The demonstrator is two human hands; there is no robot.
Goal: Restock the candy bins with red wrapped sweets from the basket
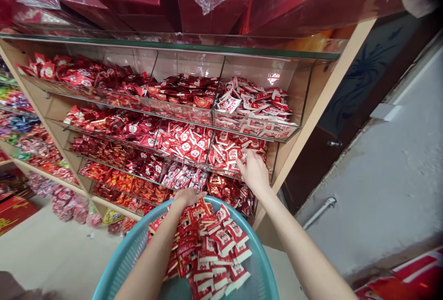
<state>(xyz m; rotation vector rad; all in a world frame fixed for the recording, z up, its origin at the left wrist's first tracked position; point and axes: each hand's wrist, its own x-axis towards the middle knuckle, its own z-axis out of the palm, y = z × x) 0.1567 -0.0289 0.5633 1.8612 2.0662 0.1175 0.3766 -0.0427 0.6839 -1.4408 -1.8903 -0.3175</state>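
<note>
Teal basket [260,258]: red packets [219,241]; near rim cropped | left hand [188,196]: gripping far rim | right hand [255,173]: shelf's [320,106] right edge, grip unclear

A pale wooden shelf unit [325,101] with a green-edged glass shelf [173,46] stood on a light floor [58,249]. To its right were a dark door [313,168] with a metal handle [334,143] and a scuffed grey wall [391,189] with a white pipe [319,213].
</note>
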